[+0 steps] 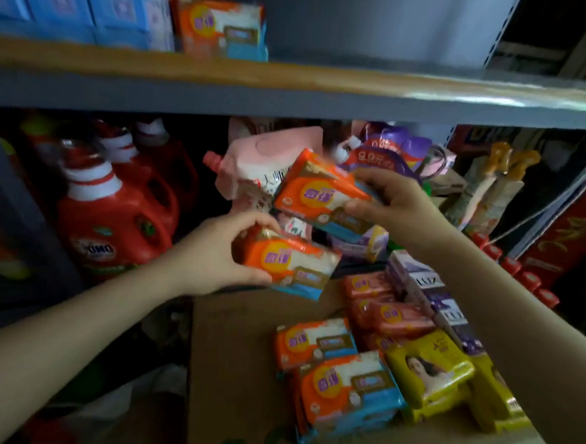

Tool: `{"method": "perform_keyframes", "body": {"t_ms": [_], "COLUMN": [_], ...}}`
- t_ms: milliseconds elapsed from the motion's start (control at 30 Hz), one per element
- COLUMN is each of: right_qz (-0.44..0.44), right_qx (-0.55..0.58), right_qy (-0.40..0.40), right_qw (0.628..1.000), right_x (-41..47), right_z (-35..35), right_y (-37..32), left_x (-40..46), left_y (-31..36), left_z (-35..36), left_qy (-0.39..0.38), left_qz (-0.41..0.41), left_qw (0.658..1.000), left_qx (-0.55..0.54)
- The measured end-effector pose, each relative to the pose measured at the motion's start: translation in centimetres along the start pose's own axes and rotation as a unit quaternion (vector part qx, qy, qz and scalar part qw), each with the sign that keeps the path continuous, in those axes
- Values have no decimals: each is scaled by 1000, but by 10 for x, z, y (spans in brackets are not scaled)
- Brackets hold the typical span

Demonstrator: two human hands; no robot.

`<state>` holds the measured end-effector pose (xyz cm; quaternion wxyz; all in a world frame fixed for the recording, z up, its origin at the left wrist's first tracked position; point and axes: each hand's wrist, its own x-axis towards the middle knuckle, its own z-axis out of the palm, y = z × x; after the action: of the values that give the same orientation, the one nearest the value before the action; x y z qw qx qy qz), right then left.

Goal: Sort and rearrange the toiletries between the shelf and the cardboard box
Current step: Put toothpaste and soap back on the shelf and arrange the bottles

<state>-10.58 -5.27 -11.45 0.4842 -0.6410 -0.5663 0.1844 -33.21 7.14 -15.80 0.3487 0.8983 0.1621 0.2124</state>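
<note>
Above the cardboard box [242, 356], each hand grasps one orange soap pack: the left hand [214, 254] clasps the lower pack [292, 266], the right hand [392, 200] pinches the upper pack [320, 196] by its end. Both packs lie with long axes tilting down to the right, labels facing the camera. That glossy wrapper could slide from the right grip, and a raised pack might catch the shelf [292, 98] edge overhead.

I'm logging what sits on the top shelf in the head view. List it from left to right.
Blue boxes → a white and pale purple box → one orange soap pack → bare upper shelf out to the right upright. The left hand and right hand each hold a matching orange pack below it.
</note>
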Motion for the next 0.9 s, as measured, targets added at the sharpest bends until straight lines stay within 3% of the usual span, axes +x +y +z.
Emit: {"method": "perform_keyframes", "body": {"t_ms": [200,300,433,500,600,667,900], "right_qz": [-147,-173,-170,-134,-92,-88,-47], "right_qx": [-9,-51,-125,-220,-321,-327,-350], "right_qy": [114,170,206,187,93,51,26], "right_qw": [983,969,956,948,938,940,935], "right_x": [52,89,142,170,209,228,269], "right_z": [-11,-20,-16,-11,-1,9,35], "right_y": [-77,-98,-119,-119,-112,-110,-106], "left_x": [22,33,47,54,60,61,57], "left_y": [43,59,71,66,52,43,33], "left_z": [-83,-123,-169,-184,-200,-207,-211], "left_qy": [190,277,368,386,398,393,371], "left_qz": [115,157,200,191,155,125,92], "left_qw": [975,947,907,901,902,909,923], "left_qx": [-19,-44,33,62,69,60,26]}}
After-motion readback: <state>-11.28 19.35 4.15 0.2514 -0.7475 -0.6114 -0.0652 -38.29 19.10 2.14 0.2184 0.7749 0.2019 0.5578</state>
